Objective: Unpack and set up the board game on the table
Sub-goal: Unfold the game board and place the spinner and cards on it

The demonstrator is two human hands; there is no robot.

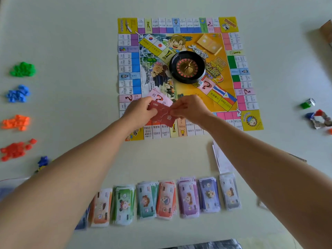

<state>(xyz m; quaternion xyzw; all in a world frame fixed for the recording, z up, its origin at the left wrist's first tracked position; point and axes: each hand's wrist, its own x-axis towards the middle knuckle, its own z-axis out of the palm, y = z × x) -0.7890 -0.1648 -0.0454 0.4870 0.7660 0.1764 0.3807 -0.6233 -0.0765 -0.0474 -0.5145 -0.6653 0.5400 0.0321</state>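
Over the near edge of the board (251, 120), the left hand (142, 110) and right hand (190, 109) come together, each pinching an end of the red cards (162, 116), probably to square or split them before laying them down. The cards' long axis runs left-far to right-near. A pink card (161, 98) behind them may also be held; I cannot tell.
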